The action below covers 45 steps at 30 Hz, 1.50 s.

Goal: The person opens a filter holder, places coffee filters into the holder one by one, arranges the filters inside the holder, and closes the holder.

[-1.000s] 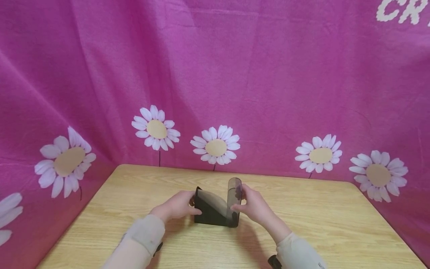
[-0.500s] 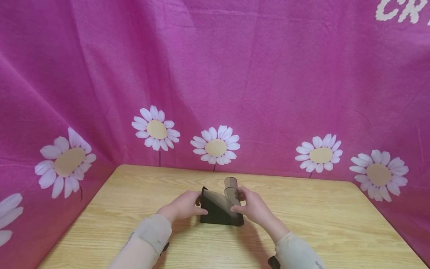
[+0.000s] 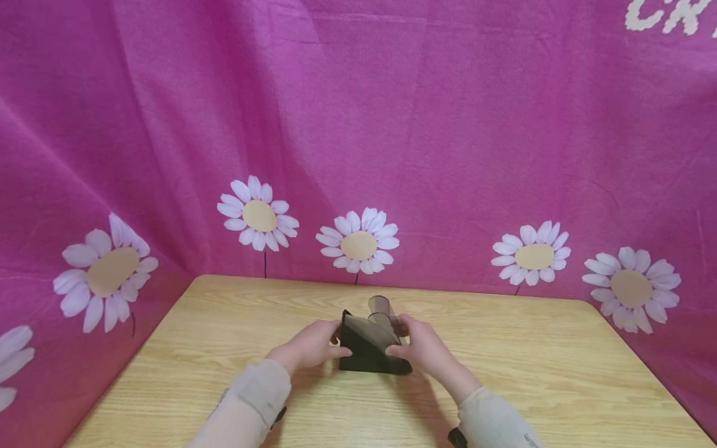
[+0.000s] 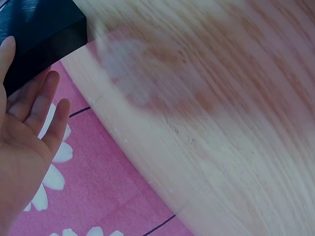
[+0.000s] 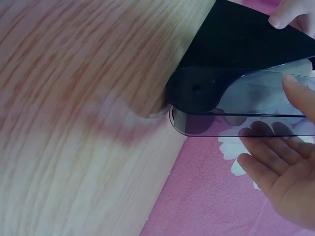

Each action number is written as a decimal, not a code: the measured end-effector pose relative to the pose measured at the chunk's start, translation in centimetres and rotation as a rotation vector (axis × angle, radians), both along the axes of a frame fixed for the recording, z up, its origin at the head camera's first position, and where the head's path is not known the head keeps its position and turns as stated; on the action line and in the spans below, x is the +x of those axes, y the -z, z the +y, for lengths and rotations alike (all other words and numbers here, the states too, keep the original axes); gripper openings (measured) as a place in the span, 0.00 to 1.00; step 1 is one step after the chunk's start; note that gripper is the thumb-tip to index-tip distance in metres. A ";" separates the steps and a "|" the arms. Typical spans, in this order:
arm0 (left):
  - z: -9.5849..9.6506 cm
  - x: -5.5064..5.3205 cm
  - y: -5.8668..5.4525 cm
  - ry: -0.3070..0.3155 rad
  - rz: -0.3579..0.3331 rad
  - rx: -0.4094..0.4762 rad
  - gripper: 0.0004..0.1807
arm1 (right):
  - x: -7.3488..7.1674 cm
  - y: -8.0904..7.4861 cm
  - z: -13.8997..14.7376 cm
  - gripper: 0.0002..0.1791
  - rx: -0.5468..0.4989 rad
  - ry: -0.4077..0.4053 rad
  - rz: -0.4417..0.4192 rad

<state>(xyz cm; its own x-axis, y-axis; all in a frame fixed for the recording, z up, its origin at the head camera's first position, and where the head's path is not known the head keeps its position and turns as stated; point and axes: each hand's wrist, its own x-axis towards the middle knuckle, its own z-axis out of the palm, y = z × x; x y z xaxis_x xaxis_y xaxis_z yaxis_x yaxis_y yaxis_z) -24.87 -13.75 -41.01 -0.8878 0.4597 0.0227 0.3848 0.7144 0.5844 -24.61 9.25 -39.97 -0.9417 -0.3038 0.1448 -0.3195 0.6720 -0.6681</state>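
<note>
A black box (image 3: 360, 351) with a slanted top stands near the middle of the wooden table. Hinged at its right end is a see-through smoky lid (image 3: 380, 305), partly raised and leaning left over the box. My left hand (image 3: 310, 344) holds the box's left end, thumb on the near side and fingers behind. In the left wrist view, the thumb and fingers lie on either side of the black box (image 4: 47, 37). My right hand (image 3: 424, 344) grips the lid between thumb and fingers; fingers show through the clear lid (image 5: 246, 96) in the right wrist view.
The wood-grain table (image 3: 515, 367) reaches back to a pink cloth (image 3: 448, 137) printed with white daisies. That cloth also rises along the left and right sides. Both forearms come in from the near edge, with bands around the wrists.
The lid has swung from upright down to the left, over the box, in my right hand's grip. The box and my left hand have shifted slightly right.
</note>
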 end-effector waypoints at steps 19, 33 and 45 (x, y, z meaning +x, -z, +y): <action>1.0 -0.1 0.1 -0.003 -0.006 0.004 0.17 | -0.3 0.4 0.3 0.18 0.056 -0.035 0.025; 1.5 0.0 0.1 -0.006 -0.020 0.004 0.17 | 0.0 0.5 0.2 0.20 0.088 -0.035 0.057; 1.7 0.0 0.4 -0.019 -0.010 0.010 0.16 | 0.1 0.8 -0.3 0.22 0.122 -0.006 0.058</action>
